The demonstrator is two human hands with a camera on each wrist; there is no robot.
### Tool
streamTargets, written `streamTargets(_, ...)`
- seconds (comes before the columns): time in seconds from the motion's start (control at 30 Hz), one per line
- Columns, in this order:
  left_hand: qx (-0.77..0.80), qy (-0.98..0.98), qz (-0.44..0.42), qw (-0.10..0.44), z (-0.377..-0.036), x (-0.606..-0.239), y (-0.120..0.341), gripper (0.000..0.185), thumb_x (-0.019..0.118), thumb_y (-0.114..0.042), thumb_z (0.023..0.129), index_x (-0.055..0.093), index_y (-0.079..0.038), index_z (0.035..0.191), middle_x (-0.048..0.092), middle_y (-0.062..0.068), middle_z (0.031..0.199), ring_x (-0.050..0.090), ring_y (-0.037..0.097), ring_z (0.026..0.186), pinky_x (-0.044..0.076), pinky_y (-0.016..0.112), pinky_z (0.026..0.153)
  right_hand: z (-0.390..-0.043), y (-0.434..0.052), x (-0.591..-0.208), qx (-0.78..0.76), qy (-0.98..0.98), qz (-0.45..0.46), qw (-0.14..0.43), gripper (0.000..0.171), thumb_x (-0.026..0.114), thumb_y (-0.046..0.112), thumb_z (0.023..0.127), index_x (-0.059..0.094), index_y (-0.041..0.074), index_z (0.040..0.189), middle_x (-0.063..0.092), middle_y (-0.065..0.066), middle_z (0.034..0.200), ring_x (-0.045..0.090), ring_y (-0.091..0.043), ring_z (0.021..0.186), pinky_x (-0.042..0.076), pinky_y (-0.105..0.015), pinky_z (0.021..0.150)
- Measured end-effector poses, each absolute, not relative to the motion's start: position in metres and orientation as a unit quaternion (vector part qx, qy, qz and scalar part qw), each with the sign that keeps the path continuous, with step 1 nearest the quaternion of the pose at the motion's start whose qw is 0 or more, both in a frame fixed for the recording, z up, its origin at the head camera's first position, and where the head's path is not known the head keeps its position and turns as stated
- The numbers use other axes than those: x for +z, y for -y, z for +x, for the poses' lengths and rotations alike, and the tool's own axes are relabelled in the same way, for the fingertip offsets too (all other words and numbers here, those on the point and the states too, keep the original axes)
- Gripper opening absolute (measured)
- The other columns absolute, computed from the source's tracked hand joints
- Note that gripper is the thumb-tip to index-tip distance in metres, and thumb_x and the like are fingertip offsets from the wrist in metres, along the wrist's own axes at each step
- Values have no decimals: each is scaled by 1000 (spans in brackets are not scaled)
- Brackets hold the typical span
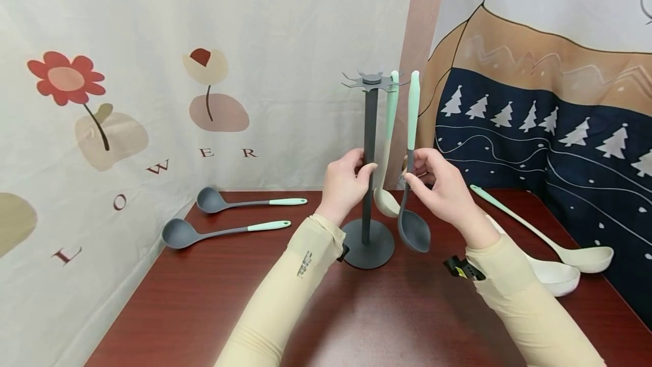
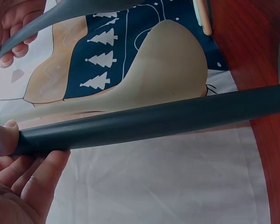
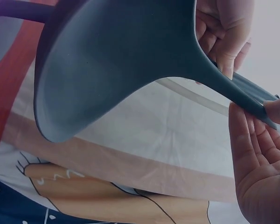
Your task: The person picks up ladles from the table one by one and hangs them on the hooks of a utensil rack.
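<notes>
A dark grey utensil stand with a round base and a ring of hooks on top stands upright on the table. My left hand grips its pole around mid-height; the left wrist view shows thumb and fingers about the pole. Behind the pole, a cream ladle with a mint handle hangs from a hook. To the right of the stand, my right hand pinches a grey ladle by its shaft, mint handle up and bowl down. Its bowl fills much of the right wrist view.
Two grey ladles with mint handles, a rear one and a front one, lie at the table's left. On the right lie a cream ladle and another white ladle, partly behind my right forearm. Printed curtains stand behind the table.
</notes>
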State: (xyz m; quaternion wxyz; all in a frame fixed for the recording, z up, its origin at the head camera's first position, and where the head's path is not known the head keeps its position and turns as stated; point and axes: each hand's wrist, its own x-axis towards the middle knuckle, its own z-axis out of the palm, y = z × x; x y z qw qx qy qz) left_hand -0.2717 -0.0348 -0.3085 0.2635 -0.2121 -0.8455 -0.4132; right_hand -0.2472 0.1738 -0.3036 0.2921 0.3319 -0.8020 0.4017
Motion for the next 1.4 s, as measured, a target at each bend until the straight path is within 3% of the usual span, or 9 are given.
streamTargets(1.4,-402,850,-211,269,-272,-309,35,18,67,-18,96,67,-7,110,73,3,90,66,15,74,52,27,64,-248,-157,-309,415,805,333,262,33,70,-9,85,53,-5,114,61,-13,91,64,-24,79,51,-14,71)
